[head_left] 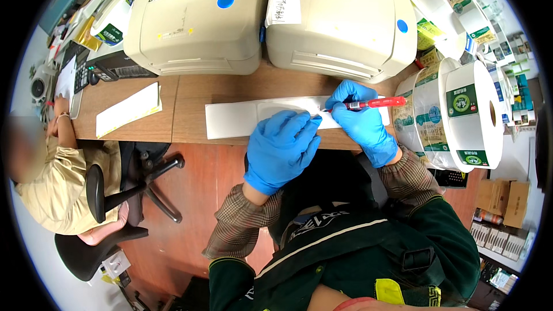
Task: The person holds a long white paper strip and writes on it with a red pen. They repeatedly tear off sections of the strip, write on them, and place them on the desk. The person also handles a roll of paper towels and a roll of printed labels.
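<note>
The label strip [230,121] is white. Over it, the left hand [283,148] and right hand [363,124] wear plain bright blue gloves; the marker [386,102] at its right end is red. Beyond the strip, two printers [196,37] are cream-beige with blue windows and round blue spots. Right of it, a label roll [469,124] is white with green panels. Left of it, a sheet [127,109] is white, edged yellow, and farther left a co-worker's shirt [63,190] is pale gold. Below the strip, the cuffs [242,222] are brownish plaid and the jacket [452,242] dark green. The desk [190,92] beneath it is wood-grained brown.
</note>
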`<state>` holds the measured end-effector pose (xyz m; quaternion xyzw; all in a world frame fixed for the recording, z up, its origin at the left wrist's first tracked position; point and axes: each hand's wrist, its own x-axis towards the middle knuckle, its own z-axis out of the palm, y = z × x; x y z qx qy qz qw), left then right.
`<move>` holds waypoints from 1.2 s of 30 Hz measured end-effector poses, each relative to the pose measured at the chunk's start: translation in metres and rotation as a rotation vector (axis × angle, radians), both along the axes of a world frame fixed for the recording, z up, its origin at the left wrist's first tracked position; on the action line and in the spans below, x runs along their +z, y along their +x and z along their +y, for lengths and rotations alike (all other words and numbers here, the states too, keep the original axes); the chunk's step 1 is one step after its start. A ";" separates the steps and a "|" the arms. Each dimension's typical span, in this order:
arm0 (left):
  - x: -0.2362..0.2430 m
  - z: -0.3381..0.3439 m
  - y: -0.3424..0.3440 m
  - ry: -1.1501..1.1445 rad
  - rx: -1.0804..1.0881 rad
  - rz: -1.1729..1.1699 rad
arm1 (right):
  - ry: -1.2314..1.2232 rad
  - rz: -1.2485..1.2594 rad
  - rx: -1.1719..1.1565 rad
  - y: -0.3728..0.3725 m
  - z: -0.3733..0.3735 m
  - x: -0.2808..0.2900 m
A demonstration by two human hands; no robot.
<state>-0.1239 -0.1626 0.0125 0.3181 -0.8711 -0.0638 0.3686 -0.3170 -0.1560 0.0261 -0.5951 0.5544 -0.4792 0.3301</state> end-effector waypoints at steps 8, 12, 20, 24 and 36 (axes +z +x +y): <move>0.000 -0.001 0.000 0.004 -0.005 0.009 | 0.017 0.017 0.008 0.002 0.001 0.003; 0.001 -0.001 0.000 0.000 -0.003 0.003 | -0.022 -0.036 -0.040 0.001 0.002 0.002; 0.005 -0.001 -0.002 -0.004 0.000 -0.036 | 0.021 -0.162 -0.124 -0.005 0.006 0.001; 0.003 0.000 -0.001 -0.006 0.008 -0.054 | 0.062 -0.101 -0.073 -0.004 0.003 0.003; 0.004 0.001 -0.003 0.001 0.018 -0.063 | -0.003 -0.066 -0.091 -0.004 0.003 0.002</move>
